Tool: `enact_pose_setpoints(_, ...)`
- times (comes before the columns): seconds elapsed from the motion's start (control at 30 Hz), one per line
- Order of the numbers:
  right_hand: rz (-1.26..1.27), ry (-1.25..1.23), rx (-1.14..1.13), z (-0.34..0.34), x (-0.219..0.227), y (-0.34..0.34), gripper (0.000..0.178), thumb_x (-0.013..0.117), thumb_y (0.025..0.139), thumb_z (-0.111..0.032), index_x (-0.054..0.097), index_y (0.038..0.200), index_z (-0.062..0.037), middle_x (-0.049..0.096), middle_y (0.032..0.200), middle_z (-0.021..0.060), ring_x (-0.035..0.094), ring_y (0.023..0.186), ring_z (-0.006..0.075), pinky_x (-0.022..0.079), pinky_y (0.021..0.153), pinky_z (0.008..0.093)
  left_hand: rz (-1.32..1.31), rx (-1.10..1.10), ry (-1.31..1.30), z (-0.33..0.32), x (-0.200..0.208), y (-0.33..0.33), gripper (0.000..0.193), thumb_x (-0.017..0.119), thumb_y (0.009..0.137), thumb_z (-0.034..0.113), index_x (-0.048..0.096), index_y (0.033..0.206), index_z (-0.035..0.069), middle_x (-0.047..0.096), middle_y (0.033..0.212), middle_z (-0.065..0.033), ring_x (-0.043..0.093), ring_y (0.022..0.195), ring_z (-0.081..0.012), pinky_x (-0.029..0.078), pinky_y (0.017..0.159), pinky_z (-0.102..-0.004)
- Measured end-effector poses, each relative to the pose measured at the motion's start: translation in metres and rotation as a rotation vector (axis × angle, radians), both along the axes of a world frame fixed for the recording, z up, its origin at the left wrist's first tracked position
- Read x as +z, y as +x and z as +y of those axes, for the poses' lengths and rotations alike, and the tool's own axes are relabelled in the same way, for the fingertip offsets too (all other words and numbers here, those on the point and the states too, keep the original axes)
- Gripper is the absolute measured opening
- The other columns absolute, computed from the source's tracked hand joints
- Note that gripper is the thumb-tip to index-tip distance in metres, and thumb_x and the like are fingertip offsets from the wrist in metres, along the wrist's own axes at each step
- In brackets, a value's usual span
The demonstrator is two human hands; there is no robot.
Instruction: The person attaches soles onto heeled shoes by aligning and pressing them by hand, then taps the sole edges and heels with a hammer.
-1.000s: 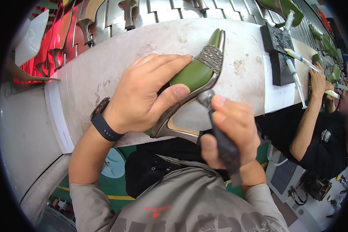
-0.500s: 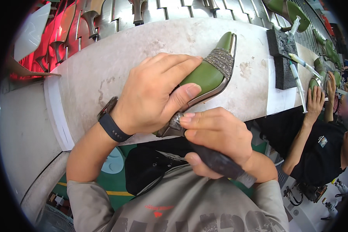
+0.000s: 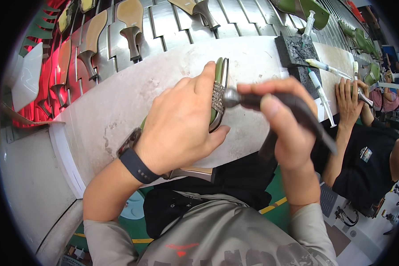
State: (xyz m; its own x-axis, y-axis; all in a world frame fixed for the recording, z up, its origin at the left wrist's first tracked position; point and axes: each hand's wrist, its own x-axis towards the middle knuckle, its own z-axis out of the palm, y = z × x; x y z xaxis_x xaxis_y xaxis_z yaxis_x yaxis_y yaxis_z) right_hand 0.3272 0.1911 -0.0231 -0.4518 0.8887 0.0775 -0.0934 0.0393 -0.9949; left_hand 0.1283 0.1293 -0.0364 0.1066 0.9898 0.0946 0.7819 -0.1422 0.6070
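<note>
My left hand grips a green high-heeled shoe turned on its side on the white worktable, its toe pointing away from me. A strip of small sparkling stones runs across the shoe's front. My right hand is closed around the dark handle of a small hammer. The hammer's metal head touches the sparkling strip. A dark watch sits on my left wrist.
Several shoes with heels up ride on a slatted metal conveyor behind the table. A dark foam block and syringes lie at the right. A co-worker's hand rests on the table's right end.
I have turned the shoe from lying flat to standing on its side. My right hand has come up from below the table edge, bringing the hammer head against the shoe's front strip.
</note>
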Motion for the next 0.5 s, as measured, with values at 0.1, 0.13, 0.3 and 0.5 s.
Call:
enact_pose_setpoints(0.1,-0.048,-0.074,-0.021,0.045,0.001,-0.016,0.020,0.069,0.097,-0.017,0.072,0.107,0.0005,0.078,0.104,0.0095,0.072,0.095,0.0147,0.057,0.084,0.0307,0.023,0.004,0.000,-0.001,0.003,0.000,0.102,0.088,0.072,0.022,0.034,0.154,-0.006,0.066,0.112,-0.0264,0.065,0.104,-0.0454,0.054,0.090,-0.0485)
enact_pose_setpoints(0.13,-0.027,-0.132,-0.005,0.060,-0.003,-0.022,0.021,0.069,0.098,-0.020,0.073,0.107,-0.0019,0.078,0.103,0.0076,0.073,0.094,0.0152,0.057,0.083,0.0316,-0.003,0.023,-0.054,-0.001,0.001,-0.004,0.099,0.087,0.073,0.022,0.036,0.153,-0.006,0.066,0.114,-0.0272,0.065,0.107,-0.0442,0.054,0.092,-0.0462)
enact_pose_setpoints(0.3,-0.085,-0.138,-0.095,0.076,-0.051,-0.016,0.019,0.069,0.099,-0.019,0.074,0.103,-0.0017,0.077,0.103,0.0088,0.072,0.099,0.0164,0.057,0.088,0.0317,-0.361,-0.074,0.016,0.013,0.017,-0.032,0.085,0.083,0.079,0.024,0.046,0.148,-0.009,0.071,0.114,-0.0266,0.073,0.106,-0.0347,0.056,0.093,-0.0373)
enact_pose_setpoints(0.5,-0.087,-0.107,-0.116,0.020,-0.043,0.022,0.020,0.066,0.100,-0.016,0.072,0.109,0.0010,0.076,0.109,0.0144,0.072,0.105,0.0206,0.058,0.094,0.0338,-0.794,0.063,0.442,-0.019,0.077,-0.025,0.097,0.081,0.078,0.023,0.031,0.156,-0.005,0.054,0.150,-0.0241,0.054,0.137,-0.0303,0.045,0.113,-0.0418)
